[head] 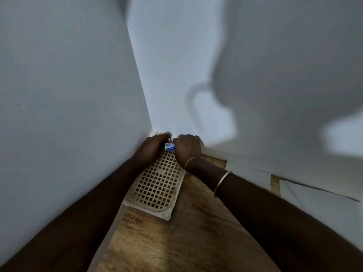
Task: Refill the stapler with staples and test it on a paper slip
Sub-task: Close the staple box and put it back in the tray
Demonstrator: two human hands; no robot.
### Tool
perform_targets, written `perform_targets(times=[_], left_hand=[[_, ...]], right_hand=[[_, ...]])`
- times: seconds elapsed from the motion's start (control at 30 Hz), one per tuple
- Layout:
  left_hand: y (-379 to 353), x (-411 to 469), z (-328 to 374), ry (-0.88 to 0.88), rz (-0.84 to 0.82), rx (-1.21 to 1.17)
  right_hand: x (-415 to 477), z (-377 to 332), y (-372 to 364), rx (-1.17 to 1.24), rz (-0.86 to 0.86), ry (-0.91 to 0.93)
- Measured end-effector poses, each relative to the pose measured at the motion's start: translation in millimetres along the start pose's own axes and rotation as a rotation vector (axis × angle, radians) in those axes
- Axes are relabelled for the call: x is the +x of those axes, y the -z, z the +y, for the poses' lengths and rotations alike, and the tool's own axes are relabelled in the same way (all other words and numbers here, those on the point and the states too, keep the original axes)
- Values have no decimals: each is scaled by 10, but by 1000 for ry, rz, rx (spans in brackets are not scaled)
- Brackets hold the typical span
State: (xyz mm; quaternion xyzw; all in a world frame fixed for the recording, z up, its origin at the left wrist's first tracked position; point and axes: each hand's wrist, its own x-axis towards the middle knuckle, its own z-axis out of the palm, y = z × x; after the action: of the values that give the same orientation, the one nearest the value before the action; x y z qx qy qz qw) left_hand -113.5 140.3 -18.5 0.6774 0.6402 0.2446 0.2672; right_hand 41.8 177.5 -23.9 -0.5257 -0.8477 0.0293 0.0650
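In a white-walled corner, a wooden counter (176, 242) carries a cream lattice tray (157, 185). At its far corner, the left hand (151, 147) and right hand (187, 149) together clasp a small blue-and-white box (170, 147) above the tray's far end.

1. The scene was dim, with a cool grey cast on the walls (68, 95).
2. Light came from behind the person and threw a large soft shadow (275, 85) across the right wall.
3. Both arms were dark and underexposed.
4. Wide-angle distortion bent the wall edges.
5. The far corner looked slightly soft; the table (186, 242) grain stayed clear.
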Motion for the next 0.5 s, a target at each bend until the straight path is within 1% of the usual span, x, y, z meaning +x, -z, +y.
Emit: perform_targets(times=[0.07,0.1,0.2,0.33,0.4,0.5], left_hand=[[6,-54,-42,-45,47,43],[20,-96,-44,-32,64,32],[24,-327,9,40,123,-14],[-87,-639,-21,176,201,57],[-163,-734,-65,238,194,91],[-232,-831,-83,260,157,114]], right_hand=[[-41,-1,43,9,28,-10],[-73,4,58,16,37,-6],[-253,-14,58,59,-16,60],[-500,-117,-43,149,-98,105],[-559,-178,-106,162,-108,112],[-594,-248,-154,153,-101,103]])
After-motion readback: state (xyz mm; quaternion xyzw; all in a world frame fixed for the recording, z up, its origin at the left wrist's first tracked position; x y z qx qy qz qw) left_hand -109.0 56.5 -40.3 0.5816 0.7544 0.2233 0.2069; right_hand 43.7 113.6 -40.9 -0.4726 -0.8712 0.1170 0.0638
